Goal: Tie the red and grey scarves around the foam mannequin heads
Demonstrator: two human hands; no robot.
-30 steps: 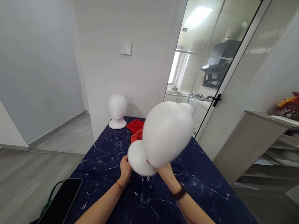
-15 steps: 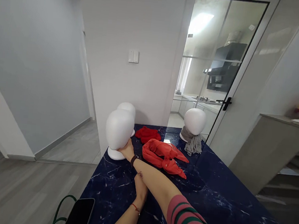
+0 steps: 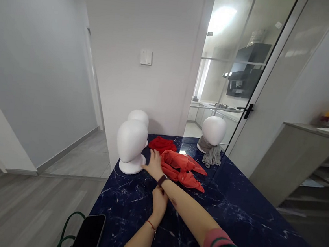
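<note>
My right hand (image 3: pixel 153 166) is open with fingers spread, just right of the nearest white mannequin head (image 3: pixel 132 139) and close to its base. No object is in it. The edge of a coral-red scarf (image 3: pixel 174 162), lying looped and knotted on the table, is behind and beside this hand. My left hand (image 3: pixel 160 201) is under and against my right forearm near the dark wristband (image 3: pixel 162 179); its fingers are mostly hidden. Behind the near head is a second white mannequin head (image 3: pixel 139 116), partly covered. A darker red cloth (image 3: pixel 162 144) lies bunched beyond the scarf.
A third mannequin head (image 3: pixel 214 130) with a grey scarf (image 3: pixel 212 156) around its neck stands at the back right of the dark blue marbled table (image 3: pixel 231 214). A phone (image 3: pixel 88 233) and a green cord (image 3: pixel 65 227) are at the table's front left edge. Behind is a glass door (image 3: pixel 214 77).
My right hand has let go of the near mannequin head's neck and moved right, its fingers opening. My left hand has shifted slightly right. The mannequin head stays in place.
</note>
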